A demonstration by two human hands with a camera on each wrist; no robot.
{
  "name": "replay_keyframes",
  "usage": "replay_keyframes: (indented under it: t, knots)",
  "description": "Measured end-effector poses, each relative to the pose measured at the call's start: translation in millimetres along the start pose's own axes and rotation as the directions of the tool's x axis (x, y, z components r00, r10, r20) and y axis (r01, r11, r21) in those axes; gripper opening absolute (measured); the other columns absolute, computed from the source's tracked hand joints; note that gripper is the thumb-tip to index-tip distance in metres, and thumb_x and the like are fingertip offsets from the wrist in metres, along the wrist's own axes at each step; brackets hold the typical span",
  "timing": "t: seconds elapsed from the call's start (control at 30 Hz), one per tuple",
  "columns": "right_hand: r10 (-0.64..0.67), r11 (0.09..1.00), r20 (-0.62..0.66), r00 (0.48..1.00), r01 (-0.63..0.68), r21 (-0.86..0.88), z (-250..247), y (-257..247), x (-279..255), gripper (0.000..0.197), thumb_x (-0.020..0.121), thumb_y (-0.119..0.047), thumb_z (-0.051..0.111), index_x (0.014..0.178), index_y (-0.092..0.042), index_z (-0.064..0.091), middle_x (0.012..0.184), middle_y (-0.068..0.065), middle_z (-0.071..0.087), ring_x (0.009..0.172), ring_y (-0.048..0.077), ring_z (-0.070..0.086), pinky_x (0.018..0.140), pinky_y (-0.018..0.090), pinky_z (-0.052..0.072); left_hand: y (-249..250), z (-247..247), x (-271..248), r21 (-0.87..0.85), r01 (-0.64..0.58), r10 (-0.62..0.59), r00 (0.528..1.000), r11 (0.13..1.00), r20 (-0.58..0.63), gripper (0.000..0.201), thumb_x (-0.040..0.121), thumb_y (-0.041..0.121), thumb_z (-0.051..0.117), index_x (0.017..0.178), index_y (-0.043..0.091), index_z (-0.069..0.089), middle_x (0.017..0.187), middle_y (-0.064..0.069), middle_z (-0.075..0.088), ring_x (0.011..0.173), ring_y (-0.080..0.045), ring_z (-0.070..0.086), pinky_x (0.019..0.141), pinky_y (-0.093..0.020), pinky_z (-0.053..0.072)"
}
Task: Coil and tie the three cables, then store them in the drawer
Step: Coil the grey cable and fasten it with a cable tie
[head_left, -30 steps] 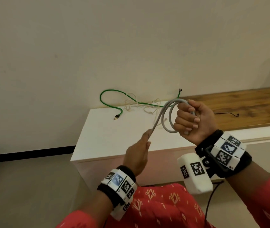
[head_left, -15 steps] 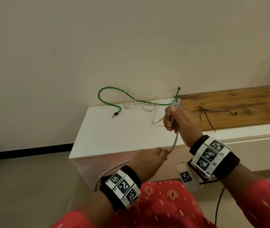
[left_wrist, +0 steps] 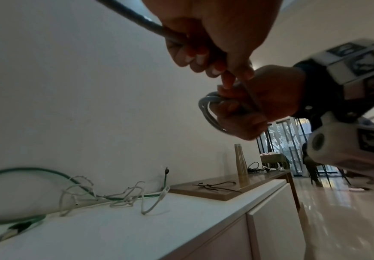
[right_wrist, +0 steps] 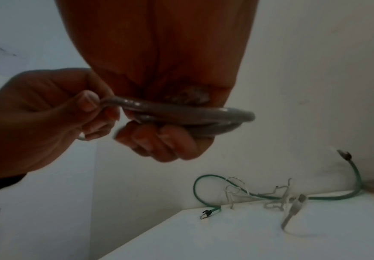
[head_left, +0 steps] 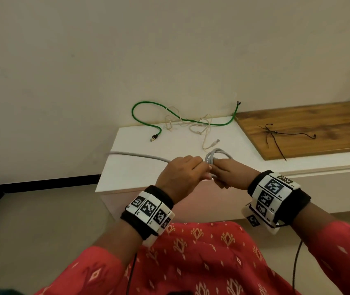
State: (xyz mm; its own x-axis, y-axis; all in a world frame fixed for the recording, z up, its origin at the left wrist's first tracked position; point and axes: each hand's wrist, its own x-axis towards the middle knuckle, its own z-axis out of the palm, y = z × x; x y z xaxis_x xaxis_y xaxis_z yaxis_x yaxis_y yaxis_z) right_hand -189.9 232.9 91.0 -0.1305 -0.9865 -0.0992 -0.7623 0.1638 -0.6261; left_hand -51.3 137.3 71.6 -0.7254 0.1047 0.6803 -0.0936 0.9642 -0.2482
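Observation:
A grey cable (head_left: 218, 154) is looped into a small coil held in my right hand (head_left: 226, 174), whose fingers curl round the loops (right_wrist: 181, 116). My left hand (head_left: 183, 172) pinches the same cable right beside the coil, and its free length (head_left: 135, 155) trails away to the left. In the left wrist view the coil (left_wrist: 207, 109) shows under both hands (left_wrist: 203, 40). A green cable (head_left: 148, 107) and a thin cream cable (head_left: 193, 126) lie loose at the back of the white cabinet top (head_left: 140, 167).
Thin black ties (head_left: 273, 135) lie on the wooden board (head_left: 319, 124) to the right. A closed white drawer front (left_wrist: 277, 219) sits below the cabinet top. A tall metal vase (left_wrist: 240, 161) stands farther along. The wall is close behind.
My left hand swept the cable's free length down and back up to the right hand, adding a loop. The coil came lower, just above the cabinet's front edge. The head view dipped.

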Motion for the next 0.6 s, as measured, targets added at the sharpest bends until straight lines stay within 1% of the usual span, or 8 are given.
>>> replay_keyframes:
  t: [0.1, 0.17, 0.23, 0.3, 0.37, 0.43, 0.53, 0.6]
  knots:
    - [0.0, 0.944, 0.092, 0.996, -0.03, 0.328, 2.2, -1.0, -1.7, 0.057, 0.096, -0.043, 0.021, 0.056, -0.01, 0.044, 0.035, -0.006, 0.043, 0.031, 0.009, 0.036, 0.042, 0.023, 0.032, -6.0, 1.2, 0.6, -0.137, 0.173, -0.18, 0.983, 0.975, -0.038, 0.049, 0.092, 0.046, 0.031, 0.068, 0.01, 0.056, 0.058, -0.003, 0.057, 0.05, -0.018, 0.051, 0.047, -0.025, 0.036]
    - [-0.02, 0.875, 0.179, 0.984, -0.069, 0.479, 1.5, -5.0, -4.3, 0.057, 0.085, -0.057, 0.022, 0.055, -0.013, 0.041, 0.033, -0.006, 0.037, 0.03, 0.01, 0.03, 0.039, 0.019, 0.026, -9.8, 1.8, -0.7, -0.283, 0.282, -0.297, 0.955, 0.917, -0.01, 0.052, 0.092, 0.048, 0.031, 0.071, 0.007, 0.056, 0.062, -0.006, 0.058, 0.056, -0.015, 0.048, 0.053, -0.025, 0.035]
    - [-0.062, 0.785, 0.225, 0.972, -0.092, 0.612, -1.5, -7.6, -4.9, 0.054, 0.079, -0.06, 0.03, 0.053, -0.014, 0.039, 0.034, -0.004, 0.033, 0.029, 0.01, 0.025, 0.036, 0.015, 0.022, -13.4, 3.0, -0.7, -0.416, 0.374, -0.392, 0.919, 0.829, 0.045, 0.049, 0.09, 0.047, 0.038, 0.075, 0.005, 0.057, 0.066, -0.008, 0.058, 0.062, -0.011, 0.043, 0.057, -0.023, 0.034]
    - [-0.09, 0.643, 0.215, 0.972, -0.109, 0.758, -6.8, -6.2, -3.8, 0.052, 0.084, -0.055, 0.034, 0.052, -0.014, 0.039, 0.033, -0.005, 0.03, 0.026, 0.007, 0.022, 0.033, 0.011, 0.019, -16.4, 4.3, -1.3, -0.505, 0.449, -0.479, 0.874, 0.737, 0.079, 0.04, 0.09, 0.039, 0.041, 0.079, 0.004, 0.059, 0.068, -0.003, 0.057, 0.062, -0.005, 0.044, 0.057, -0.016, 0.033]
    - [-0.103, 0.47, 0.172, 0.98, -0.105, 0.876, -14.7, -2.1, -2.7, 0.05, 0.089, -0.045, 0.033, 0.049, -0.016, 0.042, 0.03, -0.006, 0.031, 0.023, 0.006, 0.022, 0.033, 0.012, 0.013, -20.1, 6.7, -6.0, -0.564, 0.542, -0.58, 0.804, 0.624, 0.13, 0.033, 0.091, 0.032, 0.043, 0.081, 0.005, 0.059, 0.063, 0.011, 0.051, 0.058, 0.002, 0.045, 0.057, -0.011, 0.035]
    - [-0.113, 0.315, 0.132, 0.985, -0.091, 0.945, -23.2, 1.1, -3.5, 0.045, 0.084, -0.037, 0.032, 0.046, -0.017, 0.044, 0.028, -0.006, 0.033, 0.022, 0.006, 0.024, 0.034, 0.014, 0.01, -21.3, 8.2, -12.3, -0.585, 0.603, -0.629, 0.753, 0.542, 0.194, 0.03, 0.091, 0.029, 0.041, 0.082, 0.006, 0.059, 0.058, 0.016, 0.046, 0.056, 0.001, 0.046, 0.061, -0.019, 0.041]
    - [-0.198, 0.129, 0.118, 0.973, -0.094, 0.987, -29.5, 1.9, -4.0, 0.037, 0.078, -0.035, 0.037, 0.048, -0.016, 0.047, 0.029, -0.006, 0.039, 0.023, 0.006, 0.032, 0.031, 0.016, 0.015, -13.3, 12.5, -19.9, -0.575, 0.629, -0.613, 0.746, 0.523, 0.259, 0.03, 0.09, 0.029, 0.038, 0.087, 0.009, 0.06, 0.055, 0.016, 0.042, 0.055, -0.001, 0.045, 0.058, -0.023, 0.036]
    - [-0.331, -0.001, 0.104, 0.938, -0.11, 0.994, -29.5, 3.6, -1.1, 0.031, 0.079, -0.032, 0.044, 0.055, -0.015, 0.05, 0.034, -0.004, 0.047, 0.028, 0.008, 0.041, 0.033, 0.019, 0.023, -6.9, 17.6, -21.6, -0.592, 0.652, -0.613, 0.726, 0.473, 0.31, 0.027, 0.092, 0.026, 0.038, 0.093, 0.012, 0.06, 0.053, 0.012, 0.036, 0.05, -0.004, 0.041, 0.058, -0.027, 0.037]
